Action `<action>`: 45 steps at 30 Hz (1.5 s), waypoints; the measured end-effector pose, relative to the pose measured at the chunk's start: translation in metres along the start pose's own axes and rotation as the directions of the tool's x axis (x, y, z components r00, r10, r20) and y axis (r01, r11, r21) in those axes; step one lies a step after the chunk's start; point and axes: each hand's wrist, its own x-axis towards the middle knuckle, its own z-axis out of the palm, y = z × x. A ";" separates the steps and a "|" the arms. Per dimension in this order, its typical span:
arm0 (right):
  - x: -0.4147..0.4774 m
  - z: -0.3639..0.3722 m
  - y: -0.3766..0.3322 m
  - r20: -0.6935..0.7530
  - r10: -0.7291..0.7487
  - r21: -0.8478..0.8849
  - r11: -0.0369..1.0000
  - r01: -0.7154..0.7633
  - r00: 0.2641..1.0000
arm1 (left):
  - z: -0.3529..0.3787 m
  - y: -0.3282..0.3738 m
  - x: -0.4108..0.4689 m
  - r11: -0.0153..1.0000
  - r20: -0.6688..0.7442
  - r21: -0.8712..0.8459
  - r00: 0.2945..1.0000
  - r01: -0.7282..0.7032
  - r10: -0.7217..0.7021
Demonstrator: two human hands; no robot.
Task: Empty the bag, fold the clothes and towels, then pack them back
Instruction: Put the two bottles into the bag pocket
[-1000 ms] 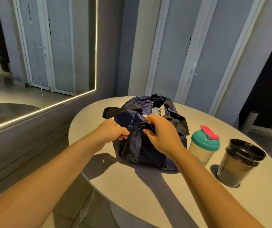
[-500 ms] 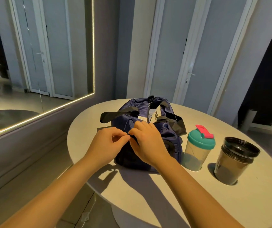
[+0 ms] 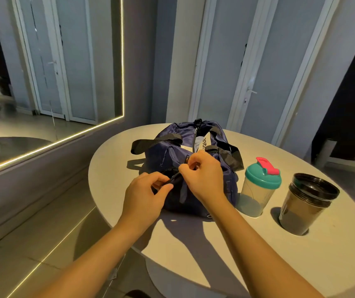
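Note:
A dark blue duffel bag (image 3: pixel 172 147) with black straps lies on a round white table (image 3: pixel 215 244). Its top zip is partly parted, and a white cloth with dark lettering (image 3: pixel 203 143) shows through the gap. My left hand (image 3: pixel 146 196) pinches a black edge at the bag's near end. My right hand (image 3: pixel 202 175) pinches a small piece at the same end, just above the left hand. What my fingers hold is too small to name. The bag's contents are otherwise hidden.
A clear shaker bottle (image 3: pixel 258 188) with a teal lid stands right of the bag, touching or nearly touching it. A dark tumbler (image 3: pixel 307 205) stands further right. A lit mirror (image 3: pixel 49 72) covers the left wall. Doors (image 3: pixel 264 67) stand behind the table.
My left hand moved from the bag's left side to meet the right at the near end. The right hand shifted slightly up. The camera came closer.

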 end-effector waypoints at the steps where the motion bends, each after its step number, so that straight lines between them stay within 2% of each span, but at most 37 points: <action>1: 0.000 -0.005 0.003 -0.009 0.028 0.003 1.000 -0.028 1.000 | -0.002 0.000 -0.001 1.000 0.001 -0.001 1.000 0.007 -0.007; 7: 0.001 -0.032 0.026 -0.043 0.220 0.034 0.975 -0.219 0.975 | -0.004 0.007 0.004 0.999 0.063 0.011 0.997 0.045 -0.045; 11: 0.001 -0.036 0.025 0.052 0.226 0.100 0.968 -0.230 0.973 | 0.010 0.033 0.011 0.998 0.130 0.013 0.990 -0.063 0.061; 13: 0.000 -0.038 0.024 0.084 0.216 0.118 0.967 -0.225 0.973 | 0.021 0.043 0.011 0.995 0.112 0.008 0.989 -0.100 0.098; 16: -0.006 -0.049 0.034 0.021 0.256 0.149 0.955 -0.256 0.966 | 0.025 0.045 0.007 0.993 0.103 -0.018 0.987 -0.120 0.121; 20: -0.023 -0.066 0.072 -0.057 0.387 0.253 0.897 -0.362 0.920 | 0.017 0.040 -0.003 0.985 0.185 -0.079 0.969 -0.152 0.164; 24: -0.044 -0.073 0.099 -0.056 0.523 0.303 0.820 -0.485 0.850 | 0.010 0.042 -0.013 0.979 0.298 -0.149 0.938 -0.139 0.178; 27: -0.059 -0.071 0.115 -0.032 0.628 0.326 0.742 -0.586 0.778 | 0.006 0.046 -0.019 0.963 0.376 -0.196 0.893 -0.183 0.246; 29: -0.070 -0.069 0.125 0.000 0.675 0.249 0.714 -0.654 0.737 | 0.002 0.049 -0.024 0.958 0.422 -0.222 0.867 -0.183 0.263; 31: -0.077 -0.067 0.135 0.024 0.680 0.088 0.728 -0.679 0.733 | -0.002 0.049 -0.027 0.957 0.471 -0.237 0.841 -0.170 0.266; 35: -0.078 -0.069 0.137 0.086 0.639 -0.382 0.730 -0.567 0.764 | -0.007 0.046 -0.033 0.970 0.612 -0.213 0.759 -0.116 0.224; 38: -0.074 -0.075 0.132 0.124 0.638 -0.491 0.705 -0.512 0.760 | -0.001 0.045 -0.034 0.988 0.712 -0.071 0.686 -0.139 0.148; 39: -0.074 -0.077 0.132 0.141 0.636 -0.492 0.710 -0.504 0.759 | 0.003 0.045 -0.033 0.981 0.713 -0.030 0.684 -0.190 0.154; 41: -0.075 -0.086 0.129 0.156 0.612 -0.471 0.736 -0.486 0.776 | 0.009 0.044 -0.028 0.967 0.631 -0.011 0.749 -0.255 0.204; 43: -0.074 -0.100 0.119 0.127 0.553 -0.413 0.785 -0.463 0.824 | 0.014 0.040 -0.017 0.940 0.427 0.041 0.856 -0.339 0.291; 45: -0.067 -0.117 0.102 0.055 0.427 -0.399 0.838 -0.372 0.903 | 0.016 0.031 -0.001 0.870 0.224 0.251 0.899 -0.425 0.375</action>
